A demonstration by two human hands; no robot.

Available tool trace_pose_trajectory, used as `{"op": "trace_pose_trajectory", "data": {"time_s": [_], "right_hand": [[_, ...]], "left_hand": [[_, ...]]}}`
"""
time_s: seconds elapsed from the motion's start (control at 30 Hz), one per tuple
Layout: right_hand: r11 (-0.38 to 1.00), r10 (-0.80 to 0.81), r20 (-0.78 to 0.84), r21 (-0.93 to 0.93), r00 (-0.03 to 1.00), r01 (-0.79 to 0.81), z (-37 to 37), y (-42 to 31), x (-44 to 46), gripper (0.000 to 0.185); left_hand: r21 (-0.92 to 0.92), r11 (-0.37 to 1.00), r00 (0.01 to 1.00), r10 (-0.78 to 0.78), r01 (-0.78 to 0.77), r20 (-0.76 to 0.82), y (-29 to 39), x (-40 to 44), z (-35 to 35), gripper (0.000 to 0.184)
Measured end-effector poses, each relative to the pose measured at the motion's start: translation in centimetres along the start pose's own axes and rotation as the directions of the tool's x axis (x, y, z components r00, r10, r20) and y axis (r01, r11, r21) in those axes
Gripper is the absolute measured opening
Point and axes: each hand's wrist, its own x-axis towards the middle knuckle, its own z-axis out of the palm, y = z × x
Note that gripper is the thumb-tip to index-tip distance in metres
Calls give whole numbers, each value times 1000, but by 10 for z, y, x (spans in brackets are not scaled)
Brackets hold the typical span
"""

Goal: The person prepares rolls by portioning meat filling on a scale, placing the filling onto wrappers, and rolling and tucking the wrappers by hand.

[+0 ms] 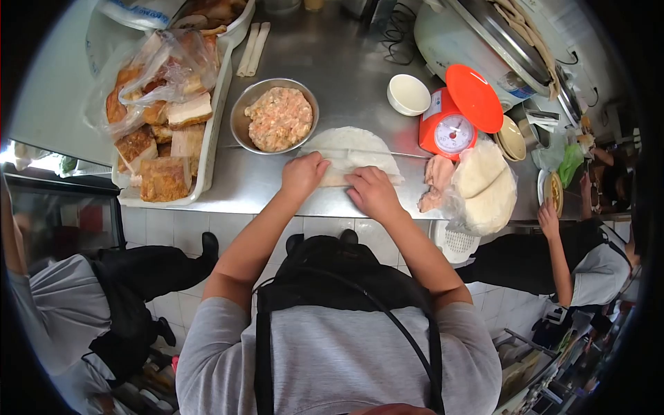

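On the steel counter lies a round, thin white wrapper (360, 142), its near edge folded over in a flat strip. My left hand (303, 174) is at the strip's left end, fingers curled down on it. At the right part of the strip is my right hand (373, 191), its fingers bent and pressed together on the wrapper. Whatever lies inside the fold is hidden. Just beyond my left hand stands a metal bowl (238, 117) of pinkish minced filling (280, 119).
Left, a white tray (207, 162) holds browned meat chunks (166, 178). Two pale rolls (254, 48) lie behind the bowl. Right are a white bowl (409, 95), red scale (454, 128), raw meat (436, 181) and stacked wrappers (486, 194). Co-workers (588, 270) (76, 297) stand both sides.
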Motion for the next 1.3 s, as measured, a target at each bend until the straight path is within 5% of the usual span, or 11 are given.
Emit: {"op": "trace_pose_trajectory", "data": {"time_s": [0.13, 0.23, 0.33, 0.43, 0.73, 0.83, 0.93, 1.3], "right_hand": [[988, 155, 69, 13, 986, -156, 4, 0, 8, 30], [979, 201, 138, 10, 970, -204, 11, 6, 11, 27], [982, 176, 156, 38, 972, -184, 11, 10, 11, 24], [983, 174, 266, 11, 948, -184, 3, 12, 16, 24], [972, 188, 223, 94, 957, -213, 7, 16, 6, 28], [980, 179, 332, 25, 926, -199, -1, 13, 15, 31], [978, 163, 227, 88, 960, -187, 2, -11, 29, 32], [982, 184, 216, -9, 959, -187, 22, -28, 37, 31]], "left_hand": [[56, 998, 998, -27, 24, 53, 1, 3, -5, 20], [121, 976, 955, -202, 180, 215, 9, 10, -15, 18], [118, 990, 997, -70, 73, -25, 18, 9, -10, 21], [-67, 996, 992, -48, 56, 118, 31, 27, -14, 27], [178, 976, 785, -208, 126, 584, 24, 89, 5, 50], [199, 977, 784, -185, 80, 593, 25, 90, 4, 56], [225, 974, 843, -139, 22, 519, 18, 89, 14, 48], [245, 968, 786, -195, 57, 587, 19, 98, 16, 56]]}}
